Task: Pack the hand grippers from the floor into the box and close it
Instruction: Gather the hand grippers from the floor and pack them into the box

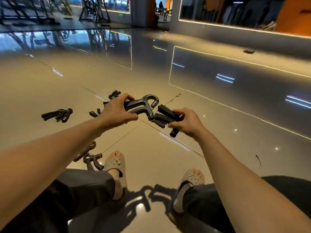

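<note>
Gripping ribbed black hand grippers (143,105), glossy floor (151,73)

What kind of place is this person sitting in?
Probably a gym or fitness studio. Black metal exercise frames stand at the back, a wide glossy tiled floor runs past light-strip walls, and hand grippers lie scattered on it, with more in the left hand and right hand.

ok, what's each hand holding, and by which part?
Left hand: one hand gripper, by its handles. Right hand: bunch of grippers, at their handle ends.
</note>
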The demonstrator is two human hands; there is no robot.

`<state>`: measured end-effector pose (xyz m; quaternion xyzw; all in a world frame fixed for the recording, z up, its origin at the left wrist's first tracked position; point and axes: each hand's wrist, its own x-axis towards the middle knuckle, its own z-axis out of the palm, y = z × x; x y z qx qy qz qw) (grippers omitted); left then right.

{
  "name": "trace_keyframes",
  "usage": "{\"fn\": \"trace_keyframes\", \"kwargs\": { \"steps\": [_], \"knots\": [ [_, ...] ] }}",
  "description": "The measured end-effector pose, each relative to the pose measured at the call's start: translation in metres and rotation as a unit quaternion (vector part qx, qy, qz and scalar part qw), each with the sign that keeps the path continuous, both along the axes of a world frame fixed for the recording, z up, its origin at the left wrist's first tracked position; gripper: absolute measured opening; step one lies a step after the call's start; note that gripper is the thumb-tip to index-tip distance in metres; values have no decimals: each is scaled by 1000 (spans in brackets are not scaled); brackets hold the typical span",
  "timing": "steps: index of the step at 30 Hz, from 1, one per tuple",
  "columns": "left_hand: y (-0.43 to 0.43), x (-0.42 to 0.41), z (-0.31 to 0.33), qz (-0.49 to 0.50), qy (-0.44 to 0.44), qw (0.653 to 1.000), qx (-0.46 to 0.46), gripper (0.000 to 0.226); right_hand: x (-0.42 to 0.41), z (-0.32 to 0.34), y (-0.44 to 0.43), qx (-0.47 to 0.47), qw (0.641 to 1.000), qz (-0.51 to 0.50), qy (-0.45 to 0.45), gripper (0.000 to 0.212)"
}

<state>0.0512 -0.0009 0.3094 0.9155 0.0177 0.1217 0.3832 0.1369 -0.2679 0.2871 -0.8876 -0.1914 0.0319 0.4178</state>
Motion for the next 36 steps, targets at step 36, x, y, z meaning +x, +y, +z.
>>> {"fn": "trace_keyframes", "kwargs": {
  "steps": [36],
  "knots": [
    [-312,-205,42,-158,-14,987,17,51,-286,100,-342,-200,979,-19,17,53]
  ]
}}
